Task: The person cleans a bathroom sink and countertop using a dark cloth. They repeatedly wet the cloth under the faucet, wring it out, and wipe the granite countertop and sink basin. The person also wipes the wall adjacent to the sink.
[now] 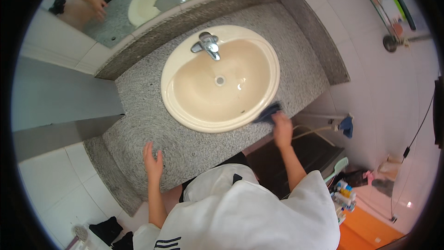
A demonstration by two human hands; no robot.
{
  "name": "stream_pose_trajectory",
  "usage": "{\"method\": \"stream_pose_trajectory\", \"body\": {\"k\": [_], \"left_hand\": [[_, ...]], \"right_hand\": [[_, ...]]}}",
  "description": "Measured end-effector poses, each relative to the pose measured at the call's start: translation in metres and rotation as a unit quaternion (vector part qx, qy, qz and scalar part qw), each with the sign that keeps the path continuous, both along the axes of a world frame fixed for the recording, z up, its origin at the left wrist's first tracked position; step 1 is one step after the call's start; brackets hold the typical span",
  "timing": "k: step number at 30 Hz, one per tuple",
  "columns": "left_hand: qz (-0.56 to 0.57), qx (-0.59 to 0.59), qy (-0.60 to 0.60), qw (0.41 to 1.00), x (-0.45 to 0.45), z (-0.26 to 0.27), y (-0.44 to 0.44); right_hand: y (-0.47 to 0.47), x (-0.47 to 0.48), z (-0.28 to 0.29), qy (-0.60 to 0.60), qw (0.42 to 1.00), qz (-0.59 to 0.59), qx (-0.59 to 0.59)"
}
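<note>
My right hand (pixel 282 130) holds a dark blue cloth (pixel 269 114) at the front right rim of a cream oval washbasin (pixel 220 126); both hand and cloth are somewhat blurred. The cloth touches or nearly touches the rim and the grey speckled stone countertop (pixel 194 146). Over the left front part of the countertop is my left hand (pixel 153 161), its fingers apart and nothing in it. A chrome faucet (pixel 209 46) stands at the back of the basin, its lever down. The round drain (pixel 220 81) shows at the basin's bottom.
A raised stone edge (pixel 194 10) runs along the back under a mirror (pixel 118 10). At right are a glass shelf (pixel 373 5) with items, a pipe valve with a blue handle (pixel 346 127), a pale green brush (pixel 338 167) and several bottles (pixel 344 194).
</note>
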State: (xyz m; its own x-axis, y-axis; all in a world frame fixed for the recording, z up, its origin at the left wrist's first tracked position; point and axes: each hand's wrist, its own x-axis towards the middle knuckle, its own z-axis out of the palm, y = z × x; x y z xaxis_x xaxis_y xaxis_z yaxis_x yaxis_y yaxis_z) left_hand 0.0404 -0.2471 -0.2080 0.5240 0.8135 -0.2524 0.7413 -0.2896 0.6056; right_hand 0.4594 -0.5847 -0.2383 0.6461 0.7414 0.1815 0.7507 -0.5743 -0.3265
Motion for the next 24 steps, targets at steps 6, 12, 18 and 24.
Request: {"method": "stream_pose_trajectory", "body": {"k": [6, 12, 18, 24], "left_hand": [[0.016, 0.017, -0.016, 1.0, 0.057, -0.015, 0.015], [0.14, 0.117, 0.062, 0.981, 0.159, -0.048, 0.03], [0.153, 0.164, 0.13, 0.966, 0.19, -0.088, 0.034], [0.156, 0.148, 0.16, 0.963, 0.183, -0.08, 0.032]], "right_hand": [[0.073, 0.087, 0.079, 0.115, 0.949, -0.236, 0.177], [0.295, 0.078, 0.134, 0.089, 0.994, -0.013, 0.053], [0.412, 0.051, 0.062, -0.092, 0.978, 0.059, -0.177], [0.371, 0.045, 0.051, -0.056, 0.991, 0.113, -0.035]]}}
